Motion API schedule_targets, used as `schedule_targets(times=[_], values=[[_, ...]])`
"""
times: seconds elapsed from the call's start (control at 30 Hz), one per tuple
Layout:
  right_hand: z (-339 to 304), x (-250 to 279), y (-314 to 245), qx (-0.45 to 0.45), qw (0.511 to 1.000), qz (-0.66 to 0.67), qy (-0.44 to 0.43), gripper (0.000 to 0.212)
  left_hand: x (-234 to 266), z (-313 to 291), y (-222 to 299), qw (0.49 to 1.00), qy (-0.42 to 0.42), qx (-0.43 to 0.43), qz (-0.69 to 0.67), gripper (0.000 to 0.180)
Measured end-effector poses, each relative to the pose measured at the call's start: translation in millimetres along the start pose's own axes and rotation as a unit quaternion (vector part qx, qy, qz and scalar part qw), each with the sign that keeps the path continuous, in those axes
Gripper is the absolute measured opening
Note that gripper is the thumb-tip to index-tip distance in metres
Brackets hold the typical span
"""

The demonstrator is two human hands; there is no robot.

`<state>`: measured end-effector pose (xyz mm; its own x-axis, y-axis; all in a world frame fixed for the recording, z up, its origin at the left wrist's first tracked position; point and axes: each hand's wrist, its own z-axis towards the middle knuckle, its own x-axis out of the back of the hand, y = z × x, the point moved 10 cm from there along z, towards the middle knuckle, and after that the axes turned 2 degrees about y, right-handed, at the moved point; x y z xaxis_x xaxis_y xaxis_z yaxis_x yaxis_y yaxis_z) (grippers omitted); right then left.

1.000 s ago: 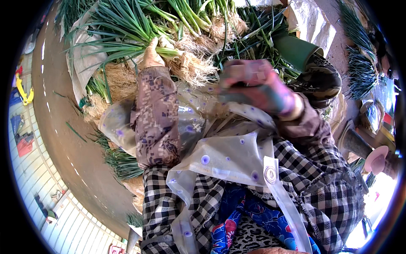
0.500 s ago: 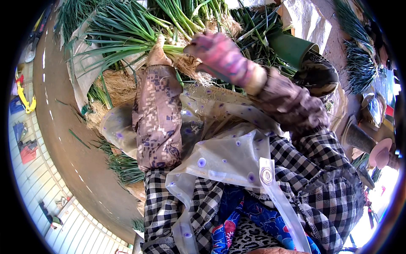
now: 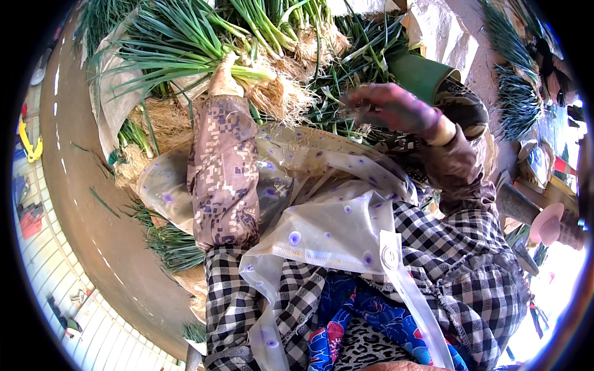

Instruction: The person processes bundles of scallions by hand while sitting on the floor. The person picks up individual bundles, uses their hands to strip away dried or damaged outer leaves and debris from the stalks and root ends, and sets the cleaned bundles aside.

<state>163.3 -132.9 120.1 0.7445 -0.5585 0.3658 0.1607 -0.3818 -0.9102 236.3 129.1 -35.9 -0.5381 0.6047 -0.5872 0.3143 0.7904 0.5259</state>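
My left hand is closed around the pale stems of a bunch of green onions. Its long leaves fan out to the left, and its tan, stringy roots hang to the right of the hand. My right hand, in a pink-red glove and smeared by motion, is above loose green onions. Its fingers look stretched out, and I see nothing in them. A clear plastic apron with purple spots covers my lap.
More green onion bunches lie at the far side. A green rubber boot stands beside my right hand. Further bunches rest on the ground at right, near a pink hat. Brown ground runs along the left.
My right hand has moved right, away from the bunch and toward the green boot. My left hand keeps its hold, and the view has shifted slightly.
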Motion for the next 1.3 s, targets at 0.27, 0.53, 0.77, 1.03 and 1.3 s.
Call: schedule_targets(times=[0.27,0.53,0.77,1.03,1.3], values=[[80.6,-90.8,71.0,0.273,0.864,0.408,-0.11,0.042,-17.5,-61.9,-13.9,0.989,-0.07,-0.07,0.111,0.033],[120.5,-85.4,118.7,0.011,0.934,-0.356,0.027,0.017,19.4,-136.8,-47.9,0.982,-0.088,-0.092,0.14,0.053],[113.9,-47.3,-25.4,0.074,0.977,-0.116,0.166,0.037,13.0,-166.4,-87.4,0.96,-0.122,-0.024,0.25,0.04],[117.2,15.6,9.4,0.005,0.952,-0.146,0.268,0.017,14.4,-183.2,-111.5,0.981,-0.178,0.054,0.057,0.063],[-5.8,169.1,170.0,-0.331,0.778,-0.308,0.437,0.045,28.2,-172.0,-119.9,0.989,-0.132,0.06,-0.003,0.05]])
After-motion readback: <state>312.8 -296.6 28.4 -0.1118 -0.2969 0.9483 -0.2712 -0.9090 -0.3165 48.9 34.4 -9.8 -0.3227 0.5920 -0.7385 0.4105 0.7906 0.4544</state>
